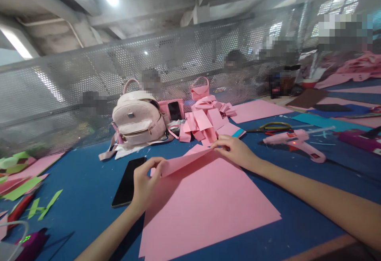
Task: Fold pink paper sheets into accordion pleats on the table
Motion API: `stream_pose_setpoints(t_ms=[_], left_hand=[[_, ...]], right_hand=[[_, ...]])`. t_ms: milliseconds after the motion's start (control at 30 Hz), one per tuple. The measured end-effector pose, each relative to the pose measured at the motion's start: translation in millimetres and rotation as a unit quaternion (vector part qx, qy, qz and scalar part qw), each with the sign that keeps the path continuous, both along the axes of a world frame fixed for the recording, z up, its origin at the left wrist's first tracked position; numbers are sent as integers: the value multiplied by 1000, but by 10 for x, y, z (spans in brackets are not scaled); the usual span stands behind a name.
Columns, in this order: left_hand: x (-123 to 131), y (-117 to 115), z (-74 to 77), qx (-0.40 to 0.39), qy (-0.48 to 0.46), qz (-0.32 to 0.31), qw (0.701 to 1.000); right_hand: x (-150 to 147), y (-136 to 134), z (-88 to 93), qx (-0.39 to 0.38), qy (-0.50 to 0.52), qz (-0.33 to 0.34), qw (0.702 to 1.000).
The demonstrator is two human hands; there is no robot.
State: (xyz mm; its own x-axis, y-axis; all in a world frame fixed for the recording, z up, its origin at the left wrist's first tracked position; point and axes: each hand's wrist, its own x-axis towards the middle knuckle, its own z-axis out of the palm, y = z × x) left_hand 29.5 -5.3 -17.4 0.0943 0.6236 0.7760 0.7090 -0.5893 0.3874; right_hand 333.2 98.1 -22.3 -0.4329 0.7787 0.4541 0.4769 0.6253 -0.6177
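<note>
Several large pink paper sheets (208, 205) lie stacked on the blue table in front of me. The far edge of the top sheet curls up toward me, forming a raised flap. My left hand (147, 177) pinches the left end of that flap between thumb and fingers. At its right end, my right hand (230, 149) is closed on the same edge. A black phone (126, 185) lies flat beside my left wrist. Just beyond my right hand is a heap of pink paper strips (202, 122). A pink glue gun (294, 142) rests on its side to the right.
A pale pink backpack (138, 120) stands at the back by a perforated metal screen (178, 50). Scissors (272, 127) lie behind the glue gun. Green paper scraps (44, 205) and a purple device (31, 245) are at the left. Other people sit beyond the screen.
</note>
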Motion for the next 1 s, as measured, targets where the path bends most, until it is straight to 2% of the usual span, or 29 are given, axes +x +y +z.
stream_pose_setpoints(t_ms=[100,167,200,267,333,367,433,500,567,633,667,700,733,767,800,833,933,1000], left_hand=[[175,-232,28,60,116,-74,989],[334,-415,13,105,193,-136,966],[416,-501,-5,127,242,-161,949],[560,-636,-54,195,392,-157,885],[654,-701,-99,209,398,-168,878],[679,-705,-113,198,384,-178,884],[682,-662,-116,152,345,-211,902],[634,-567,-92,89,277,-199,936],[547,-437,-66,10,160,-123,979],[443,-294,-62,-84,-10,-40,996],[395,-226,-70,-132,-125,-31,983],[356,-166,-83,-197,-256,-50,945],[328,-118,-98,-258,-357,-76,895],[313,-83,-113,-303,-415,-101,852],[311,-62,-126,-344,-448,-127,816],[319,-54,-135,-376,-454,-151,794],[373,-85,-144,-440,-435,-211,757],[397,-110,-152,-450,-433,-232,746]], right_hand=[[-21,-6,-2,-36,22,10,999],[-63,-42,-12,-65,43,28,997],[-90,-70,-22,-83,53,37,994],[-148,-138,-50,-117,71,54,989],[-195,-202,-80,-141,85,67,984],[-211,-226,-93,-148,90,72,982],[-226,-254,-111,-162,106,79,978],[-225,-257,-114,-182,136,80,971],[-216,-249,-100,-200,174,78,961],[-207,-245,-73,-208,199,80,954],[-203,-246,-57,-207,207,83,953],[-201,-252,-40,-205,213,86,952],[-199,-261,-24,-203,219,87,950],[-199,-274,-8,-203,226,87,949],[-200,-291,8,-207,234,86,946],[-202,-311,22,-214,242,84,943],[-220,-382,57,-250,260,75,930],[-238,-430,72,-296,269,93,912]])
